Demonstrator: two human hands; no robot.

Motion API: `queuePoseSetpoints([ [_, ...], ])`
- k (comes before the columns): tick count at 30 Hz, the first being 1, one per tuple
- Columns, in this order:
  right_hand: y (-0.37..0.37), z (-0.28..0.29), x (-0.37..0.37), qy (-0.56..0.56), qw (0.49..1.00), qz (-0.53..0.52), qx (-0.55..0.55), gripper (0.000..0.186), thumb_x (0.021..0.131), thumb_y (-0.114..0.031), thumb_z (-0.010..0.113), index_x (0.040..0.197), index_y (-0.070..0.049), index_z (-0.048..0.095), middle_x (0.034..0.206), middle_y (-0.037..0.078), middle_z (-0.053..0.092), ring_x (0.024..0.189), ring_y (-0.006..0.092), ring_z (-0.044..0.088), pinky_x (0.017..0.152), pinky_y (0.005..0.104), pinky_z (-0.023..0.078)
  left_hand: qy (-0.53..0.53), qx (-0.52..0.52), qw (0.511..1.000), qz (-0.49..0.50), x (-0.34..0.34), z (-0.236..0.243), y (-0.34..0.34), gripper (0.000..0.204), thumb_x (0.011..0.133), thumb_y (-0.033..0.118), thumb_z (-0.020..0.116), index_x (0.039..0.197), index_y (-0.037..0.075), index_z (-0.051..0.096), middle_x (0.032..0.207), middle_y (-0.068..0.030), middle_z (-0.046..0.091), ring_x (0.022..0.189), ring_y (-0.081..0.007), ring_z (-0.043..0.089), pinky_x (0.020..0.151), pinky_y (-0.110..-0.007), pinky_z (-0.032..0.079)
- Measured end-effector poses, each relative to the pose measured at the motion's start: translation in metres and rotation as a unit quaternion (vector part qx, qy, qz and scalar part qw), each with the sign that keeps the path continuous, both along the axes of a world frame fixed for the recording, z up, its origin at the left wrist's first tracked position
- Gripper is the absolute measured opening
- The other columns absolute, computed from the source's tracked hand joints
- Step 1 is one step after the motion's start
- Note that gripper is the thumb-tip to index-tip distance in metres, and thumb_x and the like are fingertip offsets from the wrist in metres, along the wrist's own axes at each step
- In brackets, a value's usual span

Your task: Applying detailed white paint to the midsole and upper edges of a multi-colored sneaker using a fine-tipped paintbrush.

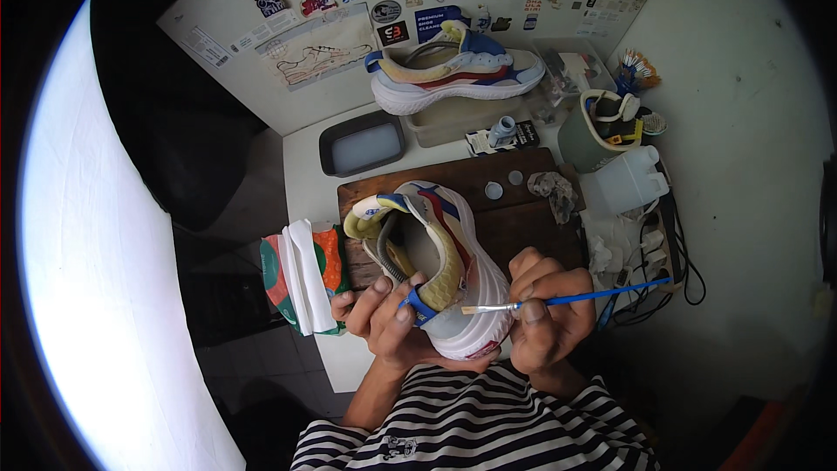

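Observation:
My left hand [384, 318] is closed on a sneaker [488, 283] in white, yellow, blue and red, its fingers at the blue band on the upper. The sneaker is tilted, toe toward me and sole edge to the right. Between the fingertips of my right hand [554, 314] is a thin paintbrush with a blue handle [610, 294]. Its pale bristles point left, over the sneaker's toe area; whether they touch it I cannot tell. Beneath the sneaker lies a dark wooden board [545, 235], bearing two small round caps [494, 190] and a crumpled cloth [554, 194].
A matching sneaker [471, 83] rests on a clear box at the back. Around the board stand a dark tray [362, 144] of cloudy liquid, a small open bottle [503, 131], a tool bucket [580, 135], a white jug [628, 181] and a tissue pack [305, 279]. Cables [689, 270] trail right.

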State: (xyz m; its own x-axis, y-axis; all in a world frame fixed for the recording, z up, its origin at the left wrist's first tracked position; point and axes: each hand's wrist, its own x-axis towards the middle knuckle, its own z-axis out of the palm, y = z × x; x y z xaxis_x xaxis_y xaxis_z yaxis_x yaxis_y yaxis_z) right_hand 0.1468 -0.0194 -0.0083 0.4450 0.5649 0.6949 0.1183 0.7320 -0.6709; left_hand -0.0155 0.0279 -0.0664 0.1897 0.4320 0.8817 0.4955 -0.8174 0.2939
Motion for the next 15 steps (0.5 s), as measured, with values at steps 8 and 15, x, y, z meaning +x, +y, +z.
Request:
queuePoseSetpoints([
  [8,0.0013,-0.0003,-0.0023,-0.046,0.999,0.0,-0.027,0.014,0.085,0.002,0.059,0.097,0.004,0.051,0.07,0.011,0.056,0.059,0.0152,0.048,0.06,0.0322,0.04,-0.001,-0.002,1.0,0.027,-0.0004,-0.0011,0.001,0.07,0.084,0.067,0.066,0.129,0.02,0.043,0.109,0.0005,0.074,0.117,-0.0187,0.052,0.11,-0.044,0.023],
  [15,0.0016,0.0,-0.0024,-0.043,0.999,0.019,-0.027,0.012,0.087,0.001,0.057,0.096,0.005,0.051,0.072,0.012,0.055,0.062,0.0158,0.048,0.06,0.0331,0.041,-0.009,-0.003,1.0,0.024,-0.0008,0.0017,0.0012,0.069,0.085,0.069,0.064,0.128,0.019,0.044,0.108,0.0001,0.073,0.116,-0.0188,0.052,0.11,-0.044,0.023],
])
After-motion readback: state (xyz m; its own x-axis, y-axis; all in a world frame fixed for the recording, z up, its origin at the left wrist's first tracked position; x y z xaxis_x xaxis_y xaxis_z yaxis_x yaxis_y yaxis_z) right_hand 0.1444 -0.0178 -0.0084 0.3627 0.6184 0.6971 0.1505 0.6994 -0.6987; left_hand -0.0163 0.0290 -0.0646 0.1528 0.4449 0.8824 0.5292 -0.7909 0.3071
